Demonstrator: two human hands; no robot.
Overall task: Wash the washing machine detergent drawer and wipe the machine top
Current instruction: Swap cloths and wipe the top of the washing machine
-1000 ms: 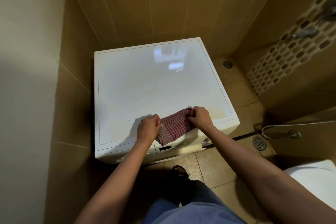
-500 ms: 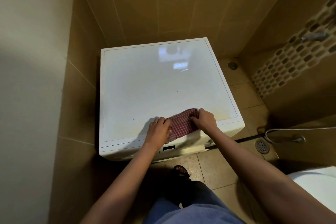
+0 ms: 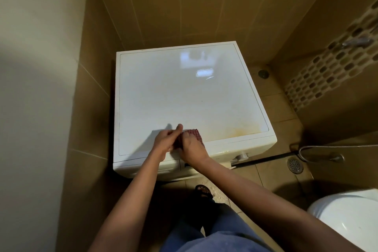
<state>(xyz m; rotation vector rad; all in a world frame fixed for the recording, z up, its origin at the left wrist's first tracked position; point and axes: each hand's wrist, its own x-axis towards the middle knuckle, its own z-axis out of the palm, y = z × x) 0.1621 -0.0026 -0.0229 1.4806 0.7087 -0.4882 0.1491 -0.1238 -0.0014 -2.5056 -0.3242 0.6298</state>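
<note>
A white washing machine [image 3: 184, 92] stands in a tiled corner, its flat top facing me with a yellowish stain near the front right. A red checked cloth [image 3: 195, 133] lies bunched on the top's front edge. My right hand [image 3: 191, 146] grips the cloth from the near side and covers most of it. My left hand [image 3: 165, 141] is pressed against the cloth's left side, fingers extended along it. The detergent drawer front [image 3: 163, 166] sits closed in the machine's front panel, below my left wrist.
A plain wall runs close on the left. Brown tiled walls rise behind and to the right. A floor drain [image 3: 295, 164] and a metal hose [image 3: 319, 152] lie right of the machine. A white toilet [image 3: 347, 217] is at the lower right. My sandalled foot [image 3: 202, 190] stands before the machine.
Both hands have drawn together, folding the spread cloth into a small bundle. My left hand's fingers went from curled to extended.
</note>
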